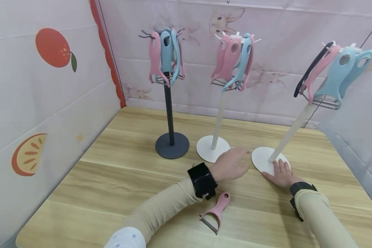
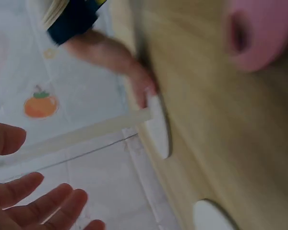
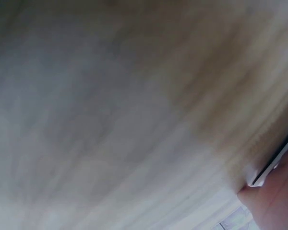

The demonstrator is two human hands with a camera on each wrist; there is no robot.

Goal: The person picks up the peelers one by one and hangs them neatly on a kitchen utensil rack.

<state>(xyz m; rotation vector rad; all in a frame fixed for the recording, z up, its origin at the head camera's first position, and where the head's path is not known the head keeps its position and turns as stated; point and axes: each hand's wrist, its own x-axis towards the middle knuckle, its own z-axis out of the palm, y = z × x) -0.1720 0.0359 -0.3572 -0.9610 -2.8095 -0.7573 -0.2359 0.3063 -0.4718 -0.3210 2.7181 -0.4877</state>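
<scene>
White stand base (image 1: 261, 159) sits on the table (image 1: 117, 179) under the flat, pressing right hand (image 1: 282, 174); keep it pinned while the open left hand (image 1: 230, 164), fingers relaxed, hovers beside it.

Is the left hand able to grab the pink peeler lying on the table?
Probably yes. The pink peeler lies bare on the table beside the left forearm, with nothing on top of it. The left hand is open and holds nothing, so it would only need to draw back.
</scene>
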